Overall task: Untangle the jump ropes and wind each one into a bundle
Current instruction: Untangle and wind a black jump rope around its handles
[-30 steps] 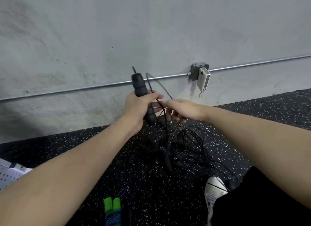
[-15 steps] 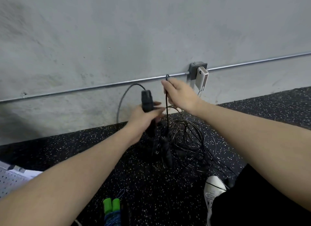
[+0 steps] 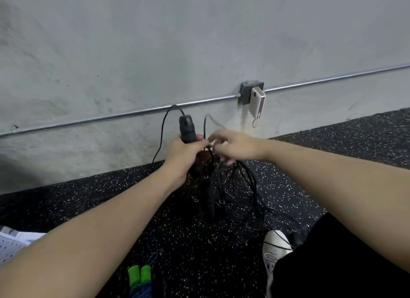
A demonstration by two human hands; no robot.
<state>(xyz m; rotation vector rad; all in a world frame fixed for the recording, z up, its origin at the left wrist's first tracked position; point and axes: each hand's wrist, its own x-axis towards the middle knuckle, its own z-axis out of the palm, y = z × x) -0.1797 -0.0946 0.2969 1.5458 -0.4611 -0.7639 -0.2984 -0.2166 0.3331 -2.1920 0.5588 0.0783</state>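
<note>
Head view, the only one I have. Left hand (image 3: pixel 185 152) grips a black handle (image 3: pixel 187 129) upright, fingers curled round its lower half; a cord (image 3: pixel 161 133) leaves the handle's top, arcs over and drops toward the floor (image 3: pixel 99 193) beside the wall (image 3: pixel 155 42). Right hand (image 3: pixel 236 147) sits just beside the left, blurred; its fingers appear curled round a second strand (image 3: pixel 205 125) that loops up above them, but I cannot tell the exact pinch. Below both hands hangs the tangle (image 3: pixel 224 193) of black jump ropes, with at least one more dark handle in it, its lower loops spreading over the speckled floor near a white shoe (image 3: pixel 275 242).

Risks, as I judge them: pulling the strand while loops cross beneath would tighten a knot rather than free it. Thin black cord on dark floor is hard to trace, so I could follow the wrong rope. Loose loops near the shoe may snag. A green-handled rope (image 3: pixel 139 275) lies well apart, already bundled, it seems.
</note>
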